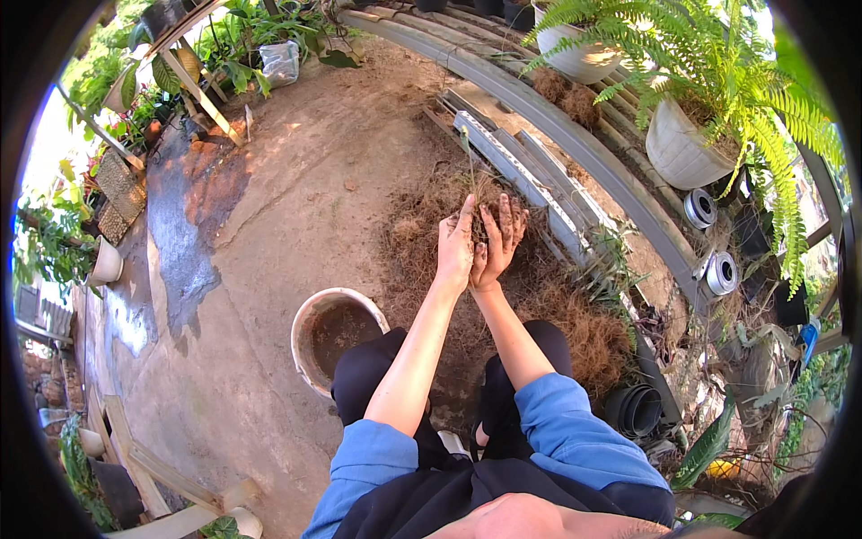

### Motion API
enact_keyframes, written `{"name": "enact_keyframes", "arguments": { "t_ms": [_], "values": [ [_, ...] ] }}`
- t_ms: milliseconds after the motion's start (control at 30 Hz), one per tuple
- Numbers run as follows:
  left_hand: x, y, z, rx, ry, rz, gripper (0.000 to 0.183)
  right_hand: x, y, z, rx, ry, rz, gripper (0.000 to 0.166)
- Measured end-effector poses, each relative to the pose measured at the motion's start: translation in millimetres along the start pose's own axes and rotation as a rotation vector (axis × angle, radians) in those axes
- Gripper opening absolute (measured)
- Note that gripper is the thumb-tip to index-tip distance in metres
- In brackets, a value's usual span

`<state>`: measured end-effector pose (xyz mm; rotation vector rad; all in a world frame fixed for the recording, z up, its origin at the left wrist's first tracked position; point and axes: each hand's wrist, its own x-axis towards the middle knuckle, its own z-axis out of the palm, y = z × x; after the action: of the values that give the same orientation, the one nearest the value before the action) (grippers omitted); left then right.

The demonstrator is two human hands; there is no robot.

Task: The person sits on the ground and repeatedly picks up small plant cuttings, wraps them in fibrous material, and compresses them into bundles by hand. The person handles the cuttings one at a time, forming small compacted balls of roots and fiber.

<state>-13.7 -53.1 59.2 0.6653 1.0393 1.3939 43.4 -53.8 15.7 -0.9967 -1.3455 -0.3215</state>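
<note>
Both of my hands are pressed around a root ball with soil, in front of my knees. My left hand (pixel 458 246) cups it from the left and my right hand (pixel 498 239) from the right, its fingers smeared with soil. A thin plant stem (pixel 469 158) rises from between them, with a small pale tip. Most of the root ball is hidden by my palms. Beneath and around my hands lies a heap of brown fibre (pixel 417 229), with more fibre (pixel 586 337) beside my right knee. A round white-rimmed pot (pixel 303 350) holding dark, wet-looking material stands by my left knee.
Metal channels (pixel 532 175) lie beyond the fibre on the right. Ferns grow in a white pot (pixel 687 148) on the slatted bench. Black nursery pots (pixel 633 411) sit at lower right. Wooden frames (pixel 172 482) stand at lower left, and a wet patch (pixel 178 249) marks the floor.
</note>
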Motion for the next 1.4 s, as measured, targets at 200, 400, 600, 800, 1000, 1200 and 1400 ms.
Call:
{"name": "enact_keyframes", "arguments": {
  "t_ms": [200,400,600,800,1000,1200,1400],
  "values": [
    [9,-17,-1,0.024,-0.006,0.108,0.041,-8,-3,6,0.066,0.040,0.040,0.040],
    [9,-15,-8,0.072,-0.102,0.088,0.043,-12,-1,9,0.045,0.086,0.003,0.039],
    [5,1,-3,-0.197,0.065,-0.022,0.036,-2,-6,6,0.111,-0.067,-0.016,0.040],
    [7,24,-21,-0.460,-0.060,-0.411,0.028,11,-14,-2,0.246,-0.160,-0.126,0.037],
    [17,9,-27,-0.383,-0.156,-0.410,0.022,-10,-5,8,0.227,-0.091,-0.125,0.033],
    [16,9,-26,-0.367,-0.184,-0.445,0.027,-10,-9,9,0.191,-0.033,-0.175,0.032],
    [14,13,-25,-0.368,-0.181,-0.394,0.025,-8,-9,11,0.172,0.027,-0.234,0.029]
  ]
}}
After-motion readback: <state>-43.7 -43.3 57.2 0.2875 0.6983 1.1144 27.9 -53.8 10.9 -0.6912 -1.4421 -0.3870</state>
